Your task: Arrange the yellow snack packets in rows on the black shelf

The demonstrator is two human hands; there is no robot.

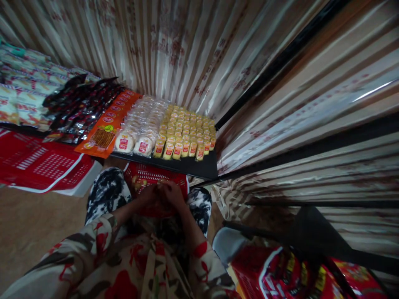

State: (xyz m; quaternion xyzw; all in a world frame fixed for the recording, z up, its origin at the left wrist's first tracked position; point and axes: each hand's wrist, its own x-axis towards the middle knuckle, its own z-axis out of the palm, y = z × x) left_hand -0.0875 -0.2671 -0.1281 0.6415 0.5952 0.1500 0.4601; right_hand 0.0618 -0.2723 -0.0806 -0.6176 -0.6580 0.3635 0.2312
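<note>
Both hands meet over a red plastic basket [177,178] between my knees. My left hand [149,194] and my right hand [170,192] have their fingers curled in close together. Whatever they hold is too dark and small to name. Inside the basket, a few small yellow snack packets [139,182] lie just left of the hands. Right above, on the black shelf [187,165], stand rows of similar yellow packets [185,145]. Beside them are clear-wrapped round white crackers or cakes [143,143].
Further left on the shelf lie an orange snack bag [104,131], dark shiny packets [84,108] and white-blue bags [28,99]. A red basket [46,162] stands below them. Striped curtain [174,45] hangs behind. Red packages [296,274] fill the lower right.
</note>
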